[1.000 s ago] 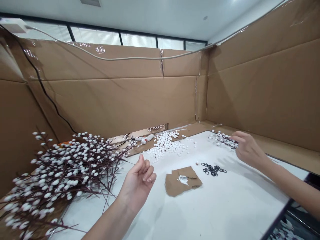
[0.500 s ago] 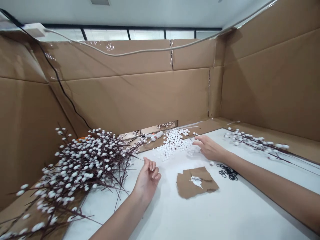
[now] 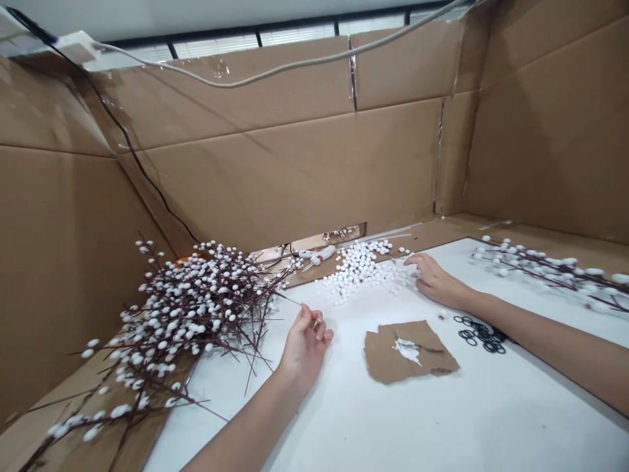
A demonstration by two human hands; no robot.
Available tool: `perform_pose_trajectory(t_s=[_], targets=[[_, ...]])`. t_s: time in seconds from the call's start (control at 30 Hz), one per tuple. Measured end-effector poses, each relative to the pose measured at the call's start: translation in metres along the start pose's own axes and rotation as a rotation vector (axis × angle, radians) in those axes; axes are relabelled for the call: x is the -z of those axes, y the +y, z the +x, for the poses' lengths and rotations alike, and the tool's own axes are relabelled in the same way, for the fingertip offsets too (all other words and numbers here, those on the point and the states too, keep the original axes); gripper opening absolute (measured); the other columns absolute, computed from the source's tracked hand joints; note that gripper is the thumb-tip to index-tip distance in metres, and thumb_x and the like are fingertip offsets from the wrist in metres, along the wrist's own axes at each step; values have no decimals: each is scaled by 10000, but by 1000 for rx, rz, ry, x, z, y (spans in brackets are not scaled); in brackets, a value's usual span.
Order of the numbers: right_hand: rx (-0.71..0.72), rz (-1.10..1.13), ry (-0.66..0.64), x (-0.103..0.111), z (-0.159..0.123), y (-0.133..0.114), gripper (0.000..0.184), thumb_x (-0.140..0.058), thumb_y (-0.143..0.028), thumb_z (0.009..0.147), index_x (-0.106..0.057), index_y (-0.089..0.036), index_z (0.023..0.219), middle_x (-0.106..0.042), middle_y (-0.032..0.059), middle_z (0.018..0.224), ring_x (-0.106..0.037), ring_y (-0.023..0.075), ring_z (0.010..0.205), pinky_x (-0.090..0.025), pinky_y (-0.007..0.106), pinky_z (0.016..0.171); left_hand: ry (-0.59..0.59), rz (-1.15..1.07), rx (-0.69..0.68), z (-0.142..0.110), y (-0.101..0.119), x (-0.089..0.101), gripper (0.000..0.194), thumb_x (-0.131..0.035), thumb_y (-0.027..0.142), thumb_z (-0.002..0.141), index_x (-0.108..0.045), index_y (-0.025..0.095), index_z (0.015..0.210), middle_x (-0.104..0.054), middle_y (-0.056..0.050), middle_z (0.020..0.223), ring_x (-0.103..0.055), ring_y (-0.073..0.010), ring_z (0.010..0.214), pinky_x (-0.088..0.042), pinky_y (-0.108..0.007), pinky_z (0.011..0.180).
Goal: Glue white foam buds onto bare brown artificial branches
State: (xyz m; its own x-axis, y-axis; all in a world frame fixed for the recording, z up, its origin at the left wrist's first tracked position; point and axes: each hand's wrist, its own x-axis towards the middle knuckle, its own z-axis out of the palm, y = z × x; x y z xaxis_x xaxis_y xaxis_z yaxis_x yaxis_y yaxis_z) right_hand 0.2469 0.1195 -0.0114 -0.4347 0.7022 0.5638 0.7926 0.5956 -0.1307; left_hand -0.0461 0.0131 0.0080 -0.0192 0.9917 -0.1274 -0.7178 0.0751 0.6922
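My right hand (image 3: 435,280) rests at the right edge of a heap of small white foam beads (image 3: 361,269), its fingertips touching or almost touching them. My left hand (image 3: 305,347) lies on the white tabletop (image 3: 491,406) with loosely curled fingers and holds nothing visible. It is close to the twig tips of a large heap of artificial pussy willow branches (image 3: 196,308). A single loose branch (image 3: 545,272) lies at the far right.
A torn cardboard piece with a white smear (image 3: 410,351) and several black rubber rings (image 3: 481,335) lie on the table. A white tool (image 3: 322,255) sits behind the beads. Cardboard walls (image 3: 275,170) surround the table at the back and sides.
My right hand has moved left from the loose branch to the beads, leaving the branch on the table. My view has tilted and shifted. My left hand has barely moved.
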Motion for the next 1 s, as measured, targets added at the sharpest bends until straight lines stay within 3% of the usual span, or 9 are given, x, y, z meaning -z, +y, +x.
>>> perform_pose_trajectory(t_s=[0.23,0.63,0.83,1.0], targets=[[-40,41,-35,-3,1,5,360,-374,-86,694,-382,-208,1033,-479,106,1047,-478,258,1044,-383,432,916,-41,-12,24,-1,3,-2,375,-468,290,861,-491,143,516,-446,39,488,-302,-55,360,-342,-210,444],[-84,66,-61,-6,1,8,365,-373,-109,702,-387,-192,1057,-474,121,1074,-458,269,1075,-354,436,942,-35,-52,34,-3,3,-4,538,-496,418,828,-262,179,405,-217,76,356,-209,-50,328,-259,-188,370],[-100,73,-67,-6,1,10,366,-368,-111,706,-385,-192,1063,-466,111,1066,-459,262,1065,-355,417,936,-38,-38,34,-3,4,-5,508,-533,474,779,-315,165,439,-284,70,408,-266,-59,366,-312,-201,412],[-116,64,-63,-7,1,12,360,-367,-112,702,-383,-193,1052,-471,110,1061,-456,266,1072,-353,415,932,-72,-15,22,-2,2,-3,313,-662,389,706,-470,171,590,-459,71,569,-315,-46,404,-354,-204,462]])
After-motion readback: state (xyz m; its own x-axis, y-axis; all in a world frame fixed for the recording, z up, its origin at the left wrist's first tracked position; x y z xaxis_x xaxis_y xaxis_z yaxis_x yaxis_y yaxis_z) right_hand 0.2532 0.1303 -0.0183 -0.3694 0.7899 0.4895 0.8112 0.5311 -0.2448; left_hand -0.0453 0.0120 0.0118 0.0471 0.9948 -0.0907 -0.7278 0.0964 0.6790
